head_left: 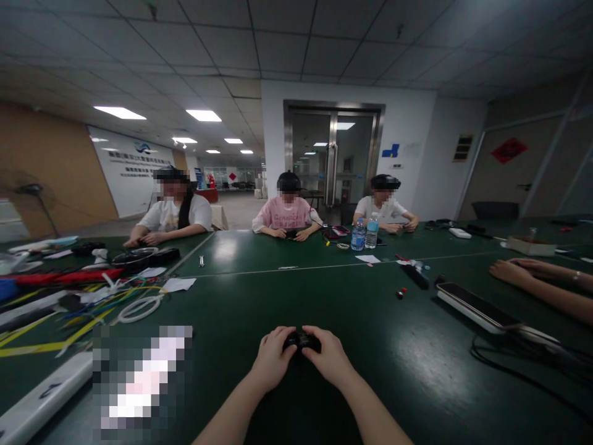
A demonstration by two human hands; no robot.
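Between my two hands, low over the green table [259, 296], is a small black object [303, 340]; its kind is hard to make out. My left hand [273, 358] is closed round its left end, with the thumb along the near side. On the other end my right hand [330, 358] has the same kind of grip, thumb and fingers pressed to it. Most of the object's ends are hidden by my fingers.
Left lie a white power strip [50, 395], a coiled white cable [139, 308] and tangled wires. Two water bottles [357, 235] stand ahead. To the right are a flat black-topped device [477, 306] and a person's hands [519, 272]. Three people sit opposite.
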